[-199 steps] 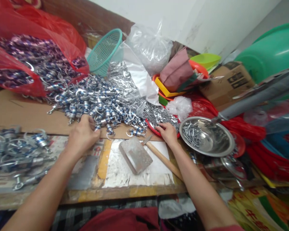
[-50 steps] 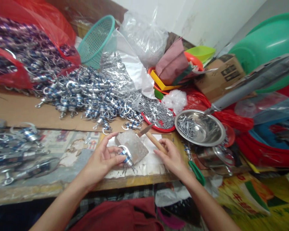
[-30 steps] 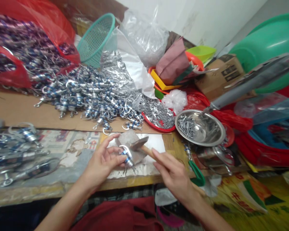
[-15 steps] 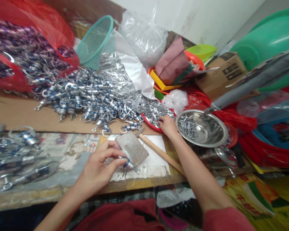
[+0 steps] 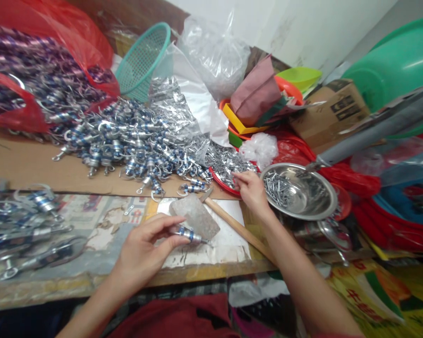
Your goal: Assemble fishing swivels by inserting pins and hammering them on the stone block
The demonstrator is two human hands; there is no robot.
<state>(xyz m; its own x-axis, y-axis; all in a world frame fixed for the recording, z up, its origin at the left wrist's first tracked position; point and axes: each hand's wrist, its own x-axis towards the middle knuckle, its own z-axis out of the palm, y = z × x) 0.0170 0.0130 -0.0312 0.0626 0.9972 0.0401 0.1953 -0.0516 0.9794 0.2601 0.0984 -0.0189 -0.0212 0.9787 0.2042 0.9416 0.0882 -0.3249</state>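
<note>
My left hand [image 5: 146, 246] pinches a small blue-and-silver metal hook fitting [image 5: 187, 234] between thumb and fingers. It is held just over the near edge of a flat grey block [image 5: 199, 217] on the bench. My right hand [image 5: 253, 193] is at the edge of a red tray [image 5: 223, 185] heaped with small silver metal pieces [image 5: 229, 162]. Its thumb and fingertips are closed together; whatever they hold is too small to name. A hammer [image 5: 238, 227] with a wooden handle lies between my hands, its head beside the block.
A steel bowl [image 5: 324, 213] with silver pins [image 5: 278, 188] stands right of my right hand, under a grey bar [image 5: 359, 134]. Many similar fittings [image 5: 141, 136] are piled behind, with more at the left [image 5: 28, 230]. A green basket [image 5: 144, 61] leans at the back.
My right hand has lifted slightly from the metal pieces in the tray. My left hand has turned the fitting, so more of it shows. The view has shifted a little.
</note>
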